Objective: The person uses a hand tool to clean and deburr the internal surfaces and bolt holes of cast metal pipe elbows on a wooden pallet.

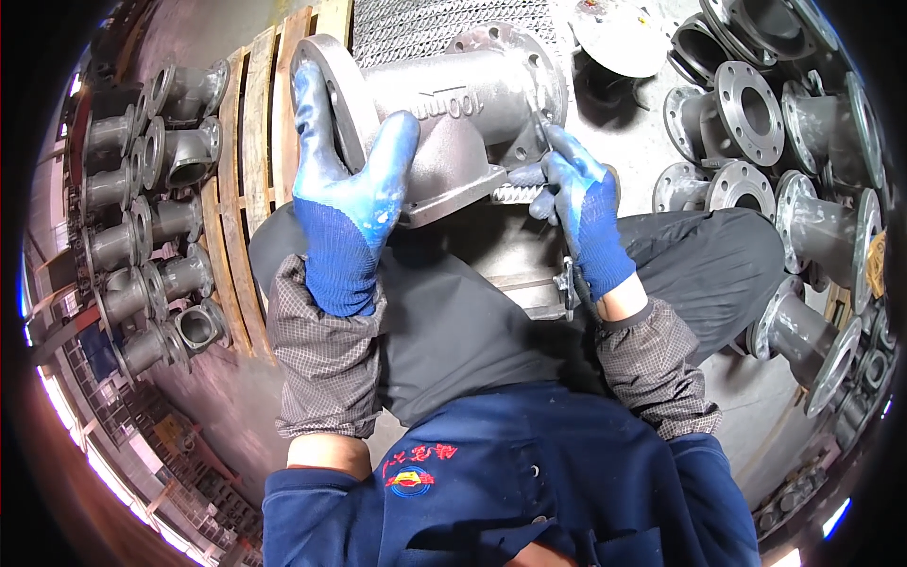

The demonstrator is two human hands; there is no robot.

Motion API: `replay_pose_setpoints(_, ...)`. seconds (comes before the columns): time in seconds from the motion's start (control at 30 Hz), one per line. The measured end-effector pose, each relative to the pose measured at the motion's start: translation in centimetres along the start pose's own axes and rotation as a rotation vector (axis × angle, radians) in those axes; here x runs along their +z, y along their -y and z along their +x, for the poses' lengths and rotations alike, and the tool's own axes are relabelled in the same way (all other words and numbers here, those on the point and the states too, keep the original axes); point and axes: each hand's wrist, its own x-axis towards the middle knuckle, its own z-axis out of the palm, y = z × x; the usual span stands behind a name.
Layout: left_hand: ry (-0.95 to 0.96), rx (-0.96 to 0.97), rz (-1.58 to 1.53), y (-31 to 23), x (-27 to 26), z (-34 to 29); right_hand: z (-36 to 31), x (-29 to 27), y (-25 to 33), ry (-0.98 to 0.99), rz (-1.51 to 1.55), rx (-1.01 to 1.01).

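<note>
A large grey cast-metal flanged valve body (pixel 444 113) rests in front of me above my lap. My left hand (pixel 340 198), in a blue glove, grips its left flange and neck. My right hand (pixel 576 208), also in a blue glove, holds a thin metal tool (pixel 540 128) against the right side of the casting, near the square bottom flange (pixel 453 203). Both forearms wear checked sleeve covers. What lies under the casting is hidden by my dark trousers and arms.
A wooden pallet (pixel 255 123) lies at the left with rows of smaller grey flanged castings (pixel 161 236) beyond it. More flanged castings (pixel 756 142) are piled at the right. A metal grating (pixel 416 24) lies behind the valve body.
</note>
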Motion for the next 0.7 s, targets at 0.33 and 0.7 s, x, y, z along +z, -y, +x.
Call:
replay_pose_setpoints(0.33,-0.056,0.397,0.102,3.9,-1.1,0.7,2.7,1.3,2.5,-0.031,-0.061,-0.414)
replay_pose_setpoints(0.7,-0.058,0.763,0.309,5.6,-2.9,1.6,3.2,2.8,2.9,0.041,-0.169,-0.384)
